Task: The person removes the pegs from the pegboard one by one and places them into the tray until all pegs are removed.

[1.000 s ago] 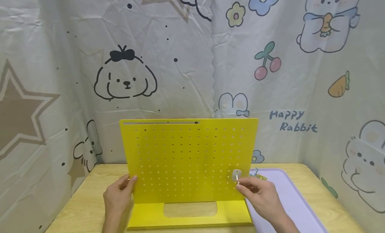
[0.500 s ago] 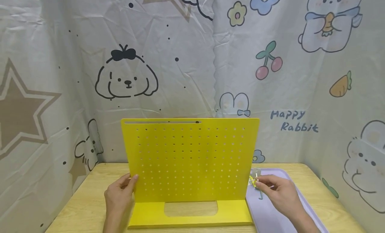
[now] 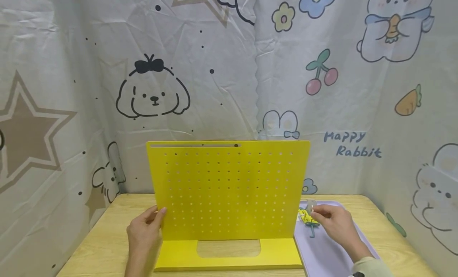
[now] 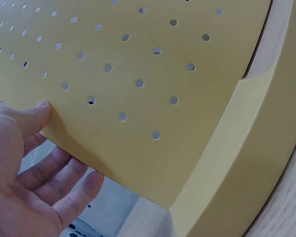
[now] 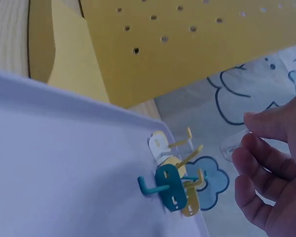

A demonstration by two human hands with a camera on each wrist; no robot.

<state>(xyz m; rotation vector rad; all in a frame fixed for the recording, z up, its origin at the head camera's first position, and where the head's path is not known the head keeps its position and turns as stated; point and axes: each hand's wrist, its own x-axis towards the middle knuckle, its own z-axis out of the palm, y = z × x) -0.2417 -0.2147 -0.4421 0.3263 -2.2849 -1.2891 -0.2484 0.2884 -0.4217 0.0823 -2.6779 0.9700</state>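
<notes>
A yellow pegboard (image 3: 229, 205) stands upright on its yellow base. My left hand (image 3: 144, 231) grips the board's left edge, thumb on the front face and fingers behind, as the left wrist view shows. Off the board's right side, my right hand (image 3: 338, 225) pinches a white pegboard hook (image 5: 230, 147) between thumb and fingers, above the far end of the lilac tray (image 3: 329, 255). Other hooks lie bunched in that tray: a teal hook (image 5: 170, 187), a white hook (image 5: 158, 144) and some yellow hooks (image 3: 307, 217).
The wood-grain table (image 3: 107, 229) carries the board, with the tray close by its right side. A patterned curtain (image 3: 222, 90) hangs behind and along both sides. The base has a wide cut-out (image 3: 229, 248) at the front.
My right hand has carried the white hook from the board's lower right front to the right, over the tray. The left hand has stayed on the board's edge.
</notes>
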